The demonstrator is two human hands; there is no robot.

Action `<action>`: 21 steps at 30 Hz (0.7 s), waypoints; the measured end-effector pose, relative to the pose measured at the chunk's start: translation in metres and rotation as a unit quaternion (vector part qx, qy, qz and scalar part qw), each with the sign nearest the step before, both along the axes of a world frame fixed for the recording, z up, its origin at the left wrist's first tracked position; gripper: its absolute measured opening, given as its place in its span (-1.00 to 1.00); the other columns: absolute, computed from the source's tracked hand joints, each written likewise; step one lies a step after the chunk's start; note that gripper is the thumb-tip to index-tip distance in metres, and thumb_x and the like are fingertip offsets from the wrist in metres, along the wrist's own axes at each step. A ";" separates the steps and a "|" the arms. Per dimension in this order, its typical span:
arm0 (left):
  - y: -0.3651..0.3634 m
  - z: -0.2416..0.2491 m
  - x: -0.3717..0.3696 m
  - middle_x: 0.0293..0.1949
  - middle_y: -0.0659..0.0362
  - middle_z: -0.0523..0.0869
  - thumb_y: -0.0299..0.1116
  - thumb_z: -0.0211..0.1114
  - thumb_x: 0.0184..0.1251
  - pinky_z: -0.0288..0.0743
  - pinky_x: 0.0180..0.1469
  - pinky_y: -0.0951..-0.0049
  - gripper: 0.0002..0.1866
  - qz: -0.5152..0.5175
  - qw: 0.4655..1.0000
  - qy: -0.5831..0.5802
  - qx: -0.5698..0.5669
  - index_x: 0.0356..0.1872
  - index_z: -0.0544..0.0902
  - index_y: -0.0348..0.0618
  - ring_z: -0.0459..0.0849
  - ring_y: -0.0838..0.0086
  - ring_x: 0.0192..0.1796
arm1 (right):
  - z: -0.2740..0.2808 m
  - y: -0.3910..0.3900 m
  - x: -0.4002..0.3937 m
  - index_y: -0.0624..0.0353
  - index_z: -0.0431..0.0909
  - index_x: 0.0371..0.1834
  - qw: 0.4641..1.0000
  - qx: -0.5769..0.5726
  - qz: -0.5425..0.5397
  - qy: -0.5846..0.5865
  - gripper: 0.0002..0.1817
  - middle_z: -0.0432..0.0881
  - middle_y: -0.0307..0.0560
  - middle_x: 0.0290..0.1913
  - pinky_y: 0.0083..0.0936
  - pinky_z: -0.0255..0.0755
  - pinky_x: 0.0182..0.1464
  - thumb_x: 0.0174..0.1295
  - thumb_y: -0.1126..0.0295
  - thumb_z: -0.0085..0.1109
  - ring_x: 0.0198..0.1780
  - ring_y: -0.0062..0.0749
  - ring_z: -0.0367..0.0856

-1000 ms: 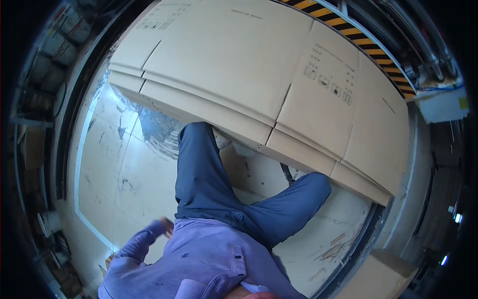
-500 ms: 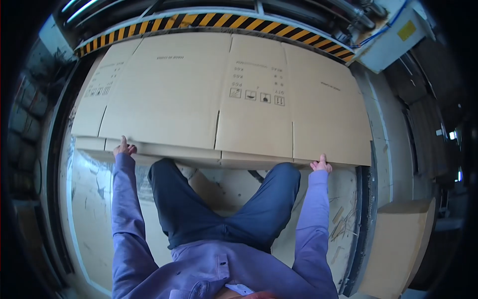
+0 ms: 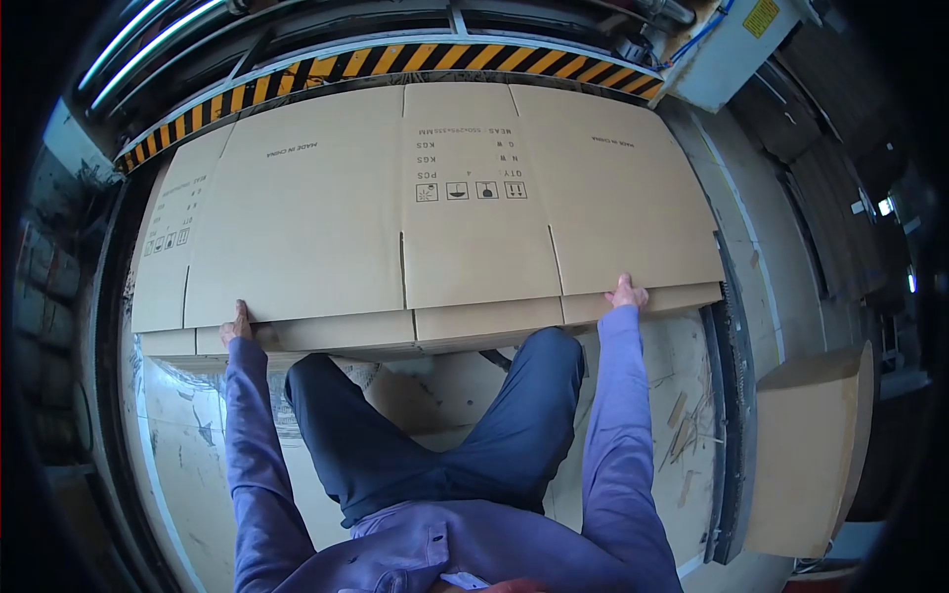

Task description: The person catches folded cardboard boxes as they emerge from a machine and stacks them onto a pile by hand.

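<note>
A wide flat cardboard box blank [image 3: 474, 242] with black print lies on top of a stack of similar blanks [image 3: 366, 330] in front of me. My left hand [image 3: 236, 325] is closed on its near edge toward the left, thumb on top and the other fingers largely hidden below. Toward the right end, my right hand [image 3: 626, 294] grips the same edge, its thumb also on the upper face. The near edge of the blank beneath shows as a strip below the top one. Slots cut the near side of the top blank into flaps.
A yellow-and-black striped bar [image 3: 425, 59] of a machine runs along the far side. A white machine housing [image 3: 727, 54] stands at the far right. An open cardboard box [image 3: 806, 465] sits at right, past a dark rail [image 3: 727, 425]. Cardboard scraps [image 3: 684, 430] lie near my right arm.
The view has turned slightly. At the right, the top blank has moved away from me, so the blank beneath now shows along its near edge. Both hands stay at the edge.
</note>
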State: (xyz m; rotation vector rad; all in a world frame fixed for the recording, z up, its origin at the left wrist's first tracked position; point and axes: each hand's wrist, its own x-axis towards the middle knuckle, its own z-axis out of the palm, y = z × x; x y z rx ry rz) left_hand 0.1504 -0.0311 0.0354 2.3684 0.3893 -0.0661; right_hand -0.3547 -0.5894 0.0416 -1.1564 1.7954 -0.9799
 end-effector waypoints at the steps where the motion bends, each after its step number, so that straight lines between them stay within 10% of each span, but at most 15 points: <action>1: 0.001 -0.004 0.004 -0.20 -0.24 0.60 0.35 0.16 -0.09 0.40 0.00 0.28 -0.08 -0.003 1.000 0.004 0.015 -0.22 0.53 -0.60 0.56 0.07 -0.09 | -0.002 -0.002 0.002 0.68 0.27 -0.23 1.000 -0.009 -0.003 0.006 -0.41 0.55 0.28 -0.30 -0.47 0.58 -0.53 0.13 0.15 0.06 -0.53 -0.16 0.63; 8: 0.005 -0.014 0.018 -0.11 -0.28 0.54 0.42 0.11 -0.11 0.36 0.09 0.27 0.01 -0.035 0.998 0.025 0.054 -0.14 0.49 -0.63 0.50 0.02 0.02 | 0.003 -0.007 0.007 0.46 0.44 -0.20 0.992 0.016 0.069 0.105 -0.67 0.42 0.25 -0.09 -0.47 0.62 -0.54 0.21 0.33 -0.10 -0.33 -0.15 0.58; 15: 0.004 -0.003 0.005 -0.30 -0.12 0.61 0.31 0.29 -0.17 0.53 -0.27 0.36 -0.11 -0.040 0.990 0.067 -0.116 -0.25 0.55 -0.57 0.61 0.25 -0.28 | -0.024 -0.037 -0.003 0.37 0.48 -0.22 0.959 0.046 0.126 0.249 -0.70 0.60 0.10 -0.24 -0.49 0.60 -0.42 0.21 0.30 -0.08 -0.38 -0.26 0.65; 21: 0.028 -0.029 0.016 -0.51 -0.01 0.56 -0.02 0.05 0.21 0.54 -0.52 0.40 -0.52 0.005 0.952 0.038 -0.303 -0.38 0.47 -0.39 0.58 0.34 -0.54 | 0.005 0.003 0.004 0.45 0.23 -0.07 1.000 0.015 -0.008 -0.022 -0.62 0.55 0.19 -0.32 -0.49 0.58 -0.53 0.26 0.29 -0.14 -0.50 -0.30 0.62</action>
